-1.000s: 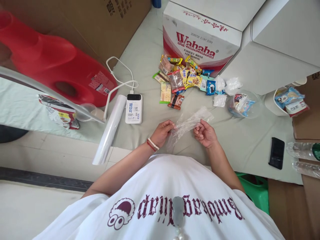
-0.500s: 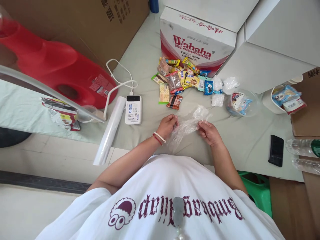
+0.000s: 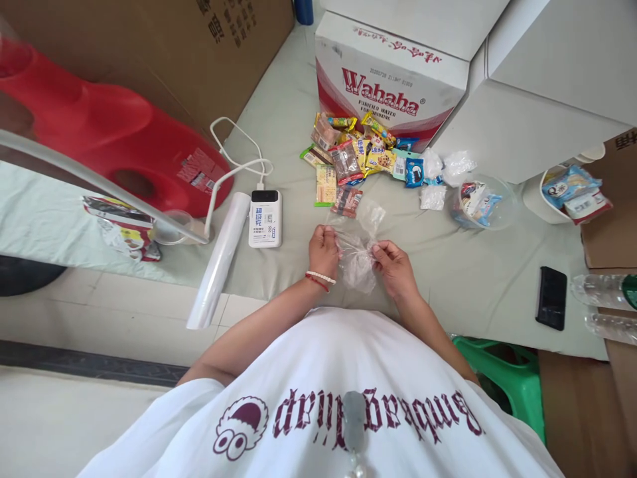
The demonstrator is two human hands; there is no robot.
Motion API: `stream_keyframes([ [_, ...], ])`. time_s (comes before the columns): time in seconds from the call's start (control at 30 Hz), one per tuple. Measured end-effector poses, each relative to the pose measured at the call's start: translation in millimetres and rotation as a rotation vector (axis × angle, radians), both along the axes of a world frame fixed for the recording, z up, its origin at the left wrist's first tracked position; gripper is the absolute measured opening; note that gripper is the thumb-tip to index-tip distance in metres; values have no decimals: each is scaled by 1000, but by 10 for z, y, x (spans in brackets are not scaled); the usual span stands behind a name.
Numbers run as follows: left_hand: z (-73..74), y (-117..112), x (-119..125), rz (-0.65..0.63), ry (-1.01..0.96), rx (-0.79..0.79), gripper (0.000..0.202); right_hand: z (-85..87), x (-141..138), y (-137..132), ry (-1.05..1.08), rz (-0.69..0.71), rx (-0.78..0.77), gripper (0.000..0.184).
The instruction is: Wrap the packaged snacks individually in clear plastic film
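A crumpled clear plastic bag [image 3: 359,269] hangs between my two hands, just in front of my shirt. My left hand [image 3: 324,252], with a white and a red bracelet at the wrist, is closed on the bag's left side. Thumb and fingers of my right hand [image 3: 393,265] pinch its gathered middle. The upper part of the film spreads out toward a brown snack packet [image 3: 347,201] at the near side of a pile of wrapped snacks [image 3: 363,156]. Whether anything is inside the bag, I cannot tell.
Left of my hands lie a white power bank [image 3: 265,219] with a cable and a plastic roll [image 3: 219,262]. A Wahaha carton [image 3: 388,86] stands behind the snacks. To the right are crumpled plastic balls [image 3: 432,198], a clear bowl [image 3: 507,206], a white tub [image 3: 537,199] and a phone [image 3: 551,299].
My right hand has moved left, closer to my left hand. The bag, stretched wide before, is now bunched between them. The snacks have stayed in place.
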State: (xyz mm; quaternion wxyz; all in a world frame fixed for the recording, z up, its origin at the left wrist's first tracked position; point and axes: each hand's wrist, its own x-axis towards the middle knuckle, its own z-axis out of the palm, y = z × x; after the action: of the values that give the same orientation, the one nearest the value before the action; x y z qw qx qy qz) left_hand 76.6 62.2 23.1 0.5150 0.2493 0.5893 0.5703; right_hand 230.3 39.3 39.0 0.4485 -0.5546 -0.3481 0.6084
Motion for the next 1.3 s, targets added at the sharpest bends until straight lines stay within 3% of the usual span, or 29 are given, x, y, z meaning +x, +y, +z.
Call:
stream_keyframes([
  [0.23,-32,26,-515,-36,-49,-78,31,25,555,50,144,-193,-127,40],
  [0.4,-74,10,-655,-223,57,-154,27,-17,757,13,194,-160,-270,48],
  [0.47,-98,3,-673,-230,215,-167,23,-27,802,13,186,-132,-320,51],
  [0.53,-93,-31,-674,-150,517,-99,19,-32,830,16,112,-134,-309,50],
  [0.63,-19,-129,-630,-37,1048,181,31,-45,833,-8,-64,-128,-213,44],
  [0.7,36,-195,-584,-183,1264,402,27,-55,843,-69,-158,-67,-145,40],
  [0.77,46,-242,-559,-469,1348,527,24,-51,915,-169,-269,33,-91,37],
  [0.83,-7,-278,-581,-700,1379,492,33,-14,1073,-285,-420,191,-62,34],
  [0.9,-99,-326,-641,-810,1407,376,47,63,1275,-373,-558,383,-74,33],
  [0.97,-179,-386,-698,-876,1421,306,56,162,1418,-389,-673,453,-75,33],
  [1.03,-204,-438,-710,-895,1422,293,60,237,1406,-314,-772,331,-6,36],
  [1.13,-149,-452,-642,-838,1423,279,65,200,1103,-69,-812,112,131,51],
  [1.2,-102,-421,-598,-832,1429,283,65,67,868,126,-791,134,133,55],
  [1.3,-99,-365,-623,-861,1447,285,64,-145,777,396,-699,163,87,33],
])
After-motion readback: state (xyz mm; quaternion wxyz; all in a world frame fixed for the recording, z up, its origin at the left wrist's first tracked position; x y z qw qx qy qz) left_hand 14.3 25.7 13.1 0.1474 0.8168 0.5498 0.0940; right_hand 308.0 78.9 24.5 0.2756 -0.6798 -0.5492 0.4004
